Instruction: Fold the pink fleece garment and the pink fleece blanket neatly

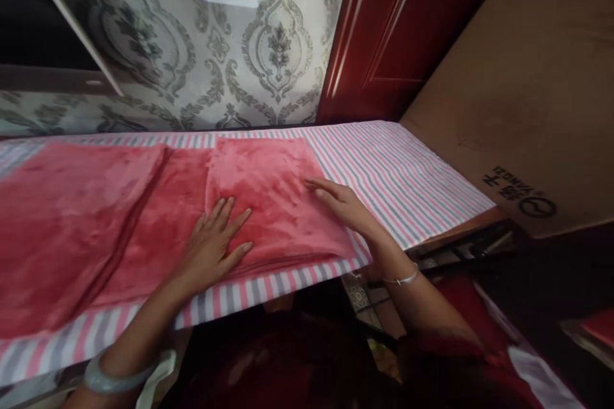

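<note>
The red fleece cloth [144,217] lies spread on the striped sheet [393,172], its right end folded into a doubled panel near the table's front edge. The left hand [213,243] rests flat and open on that folded panel, fingers spread, gripping nothing. The right hand [343,201] lies open, palm down, on the panel's right edge, 2 bracelets showing on the wrists.
</note>
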A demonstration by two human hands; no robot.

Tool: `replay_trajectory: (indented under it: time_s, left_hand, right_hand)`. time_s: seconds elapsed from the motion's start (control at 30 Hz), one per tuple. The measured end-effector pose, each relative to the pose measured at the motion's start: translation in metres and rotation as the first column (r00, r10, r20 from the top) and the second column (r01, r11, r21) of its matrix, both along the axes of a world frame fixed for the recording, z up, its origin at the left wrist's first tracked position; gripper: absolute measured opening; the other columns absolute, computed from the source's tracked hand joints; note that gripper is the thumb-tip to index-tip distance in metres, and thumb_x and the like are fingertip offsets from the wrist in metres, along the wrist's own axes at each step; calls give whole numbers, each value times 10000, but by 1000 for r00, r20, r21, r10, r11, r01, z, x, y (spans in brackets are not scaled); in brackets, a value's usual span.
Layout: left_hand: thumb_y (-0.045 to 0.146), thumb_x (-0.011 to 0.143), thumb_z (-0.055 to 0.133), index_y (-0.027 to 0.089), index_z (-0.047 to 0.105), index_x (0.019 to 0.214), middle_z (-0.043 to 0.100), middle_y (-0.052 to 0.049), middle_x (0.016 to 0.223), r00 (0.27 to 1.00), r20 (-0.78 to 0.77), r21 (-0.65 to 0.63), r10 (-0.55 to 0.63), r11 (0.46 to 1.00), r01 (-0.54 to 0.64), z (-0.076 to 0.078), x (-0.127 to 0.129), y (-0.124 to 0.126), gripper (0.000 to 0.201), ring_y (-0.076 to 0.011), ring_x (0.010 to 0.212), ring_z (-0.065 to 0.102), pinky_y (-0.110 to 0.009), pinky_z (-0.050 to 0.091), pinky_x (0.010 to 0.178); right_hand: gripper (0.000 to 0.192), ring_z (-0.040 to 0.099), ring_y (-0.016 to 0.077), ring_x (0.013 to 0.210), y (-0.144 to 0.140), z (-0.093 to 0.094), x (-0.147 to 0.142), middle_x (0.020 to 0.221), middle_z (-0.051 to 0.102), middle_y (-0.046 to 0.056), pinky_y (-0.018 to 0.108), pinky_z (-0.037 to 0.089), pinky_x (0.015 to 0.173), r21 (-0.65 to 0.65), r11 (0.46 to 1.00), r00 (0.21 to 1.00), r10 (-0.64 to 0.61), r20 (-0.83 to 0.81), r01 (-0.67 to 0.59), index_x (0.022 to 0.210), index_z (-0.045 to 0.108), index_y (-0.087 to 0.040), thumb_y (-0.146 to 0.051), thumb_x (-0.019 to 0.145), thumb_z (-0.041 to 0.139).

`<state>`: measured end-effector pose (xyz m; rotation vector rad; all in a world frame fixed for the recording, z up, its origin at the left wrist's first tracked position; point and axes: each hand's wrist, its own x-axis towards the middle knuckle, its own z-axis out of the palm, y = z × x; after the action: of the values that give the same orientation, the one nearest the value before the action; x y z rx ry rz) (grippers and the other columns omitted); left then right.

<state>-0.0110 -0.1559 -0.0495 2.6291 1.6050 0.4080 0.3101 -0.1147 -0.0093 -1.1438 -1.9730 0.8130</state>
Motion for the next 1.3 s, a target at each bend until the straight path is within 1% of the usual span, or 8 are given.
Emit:
replay_trajectory:
  time_s: [0.13, 0.27, 0.37, 0.53, 0.7, 0.9, 1.07, 1.3]
  left_hand:
    - [561, 960, 397, 270, 390, 1519, 203, -112, 1659, 1000, 25, 91, -15, 996, 13, -6, -1, 0, 631, -346, 1510, 207, -582, 296, 1148]
    - [554, 953, 427, 259, 389, 1520, 180, -116, 1664, 999, 46, 123, 15, 992, -21, -5, 2, -5, 640, -363, 1512, 185, -603, 264, 1158]
    - [550, 949, 451, 266, 400, 1515, 183, -125, 1661, 998, 50, 85, 40, 995, -45, -2, 3, -10, 635, -361, 1513, 182, -602, 268, 1157]
    - [523, 942, 495, 277, 421, 1502, 224, -129, 1648, 995, 78, 18, 63, 998, -64, 1, 2, -16, 616, -342, 1515, 188, -600, 269, 1164]
    - [458, 959, 497, 289, 450, 1480, 323, -90, 1617, 988, 130, -11, 85, 996, -84, 6, 4, -27, 549, -303, 1504, 244, -579, 271, 1182]
    - [461, 970, 480, 296, 443, 1484, 346, -78, 1606, 982, 156, -94, 107, 991, -93, 14, 4, -52, 541, -291, 1501, 259, -572, 291, 1183]
    - [414, 977, 476, 312, 523, 1416, 492, -66, 1518, 975, 199, -89, 95, 993, -78, 28, -29, -68, 453, -257, 1414, 432, -521, 335, 1174]
    - [321, 930, 503, 133, 616, 1237, 640, -187, 1255, 880, -104, -57, 464, 880, -471, 77, -106, -23, 378, -313, 1185, 602, -440, 469, 1017]
  right_hand:
    - [474, 541, 263, 1309, -42, -6, 22, 1382, 614, 79, 503, 422, 1114, 128, 986, 988, -123, 97, 110, 1383, 582, -273, -512, 990, 467]
    - [561, 217, 283, 1506, -74, -33, 16, 1600, 343, 52, 565, 272, 1193, 215, 977, 940, -73, 333, 0, 1511, 413, -310, -530, 996, 446]
    - [569, 167, 284, 1518, -80, -52, 12, 1615, 310, 56, 572, 271, 1191, 255, 966, 926, -61, 374, -39, 1531, 373, -306, -515, 1005, 430]
    - [507, 257, 273, 1494, -75, -57, 20, 1589, 364, 43, 560, 339, 1165, 260, 963, 927, -37, 373, -66, 1517, 399, -322, -450, 1026, 401]
    - [444, 555, 305, 1297, -58, -40, 22, 1350, 634, 107, 565, 466, 1071, 304, 953, 930, -94, 355, -19, 1300, 659, -250, -472, 1012, 404]
    - [447, 561, 288, 1290, -41, -18, -25, 1394, 599, 113, 525, 505, 1042, 422, 905, 958, -76, 277, -50, 1361, 603, -232, -439, 1009, 422]
    - [439, 489, 283, 1361, -39, -20, -67, 1474, 525, 94, 532, 466, 1079, 393, 885, 933, 108, 344, -248, 1393, 574, -274, -438, 1011, 432]
    - [430, 500, 283, 1349, -33, -51, -84, 1443, 555, 113, 526, 448, 1097, 361, 894, 941, 159, 299, -266, 1351, 618, -246, -437, 1006, 446]
